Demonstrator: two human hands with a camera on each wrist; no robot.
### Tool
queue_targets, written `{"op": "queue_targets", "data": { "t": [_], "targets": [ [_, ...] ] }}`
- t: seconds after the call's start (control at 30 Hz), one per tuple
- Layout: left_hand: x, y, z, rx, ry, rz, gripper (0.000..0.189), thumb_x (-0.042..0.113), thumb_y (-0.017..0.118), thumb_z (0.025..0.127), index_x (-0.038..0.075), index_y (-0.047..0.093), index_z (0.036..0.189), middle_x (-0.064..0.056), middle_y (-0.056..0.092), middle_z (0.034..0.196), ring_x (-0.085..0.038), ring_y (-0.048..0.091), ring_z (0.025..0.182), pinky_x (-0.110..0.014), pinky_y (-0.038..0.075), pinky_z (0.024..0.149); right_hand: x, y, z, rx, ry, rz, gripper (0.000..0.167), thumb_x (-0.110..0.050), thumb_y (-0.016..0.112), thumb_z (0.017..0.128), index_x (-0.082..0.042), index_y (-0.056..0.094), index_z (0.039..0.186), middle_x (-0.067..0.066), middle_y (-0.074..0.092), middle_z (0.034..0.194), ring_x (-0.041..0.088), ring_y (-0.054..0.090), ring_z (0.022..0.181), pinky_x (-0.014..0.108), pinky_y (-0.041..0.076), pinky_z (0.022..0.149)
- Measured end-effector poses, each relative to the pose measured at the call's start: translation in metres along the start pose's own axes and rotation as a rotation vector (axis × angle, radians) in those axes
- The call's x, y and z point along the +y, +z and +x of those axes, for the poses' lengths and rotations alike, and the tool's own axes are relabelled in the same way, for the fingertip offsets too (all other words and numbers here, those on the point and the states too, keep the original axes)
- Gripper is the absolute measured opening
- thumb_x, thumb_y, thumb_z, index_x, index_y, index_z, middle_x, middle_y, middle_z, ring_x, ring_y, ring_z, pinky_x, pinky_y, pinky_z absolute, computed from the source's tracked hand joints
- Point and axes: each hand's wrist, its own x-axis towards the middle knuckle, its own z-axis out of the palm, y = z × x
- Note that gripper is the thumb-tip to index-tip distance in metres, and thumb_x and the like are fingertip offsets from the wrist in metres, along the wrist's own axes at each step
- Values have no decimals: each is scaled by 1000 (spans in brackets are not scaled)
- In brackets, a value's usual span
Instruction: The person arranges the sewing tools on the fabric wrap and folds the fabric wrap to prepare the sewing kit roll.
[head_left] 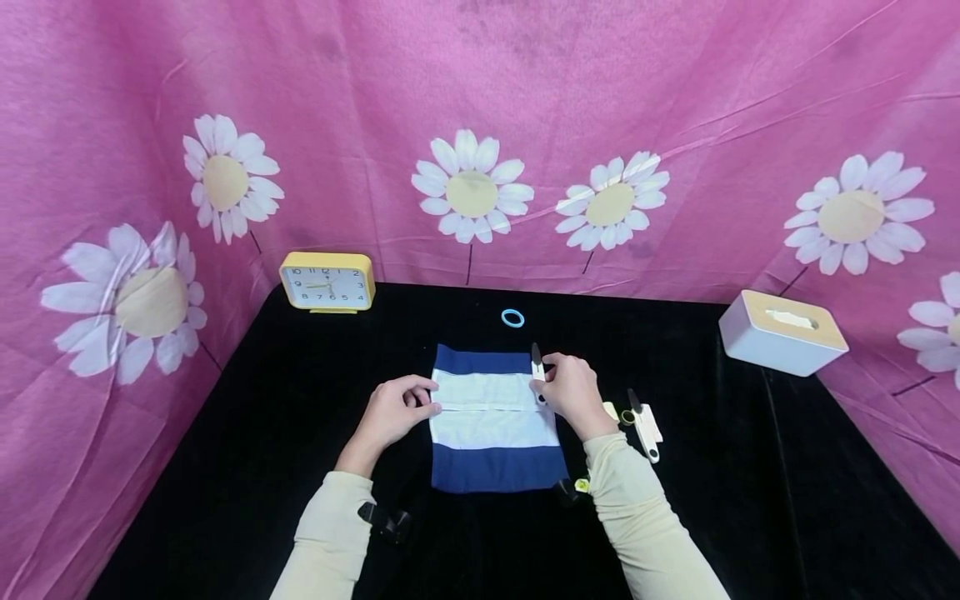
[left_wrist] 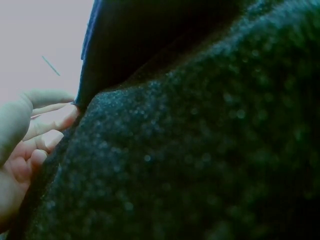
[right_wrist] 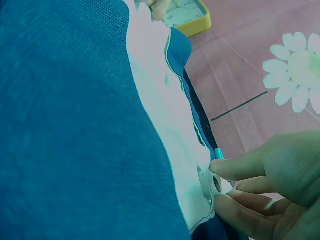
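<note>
Yellow clock [head_left: 327, 283] back left, tissue box [head_left: 783, 333] far right, blue ring [head_left: 513, 325] behind cloth. Spare tool [head_left: 643, 433] beyond right forearm [head_left: 630, 500], which partly blocks small items [head_left: 611, 411]. Striped cloth [head_left: 487, 429] spread on black surface [head_left: 225, 467] between 2 hands. Left hand [head_left: 392, 411]: grip pinches cloth's left edge. Right hand [head_left: 573, 392]: grip pinches white dark-tipped tool [head_left: 537, 367] at right edge.

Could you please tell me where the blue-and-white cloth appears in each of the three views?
Head: the blue-and-white cloth is just below the centre.
Left wrist: its shadowed edge shows at the upper left, running up to the top.
Right wrist: it fills the left half, top to bottom.
Shared landmark: the left hand, at the left edge in the left wrist view and the top edge in the right.
</note>
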Motion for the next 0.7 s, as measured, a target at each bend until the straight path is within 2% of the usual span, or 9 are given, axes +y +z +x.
{"op": "queue_targets", "data": {
  "t": [0.57,0.7],
  "targets": [
    [0,0,-1,4,5,5,22,11,84,78,10,77,98,3,66,73,-7,47,60,-21,38,59,2,0,-1,8,-8,36,47,-18,78,84,2,67,124,7,72,83,18,64,72,40,53,73],
    [0,0,0,6,10,4,22,11,84,77,9,77,98,2,66,73,-6,47,59,-21,39,59,1,1,-1,23,-8,38,45,-19,79,84,1,68,123,7,71,82,20,63,74,42,53,76]
  ]
}}
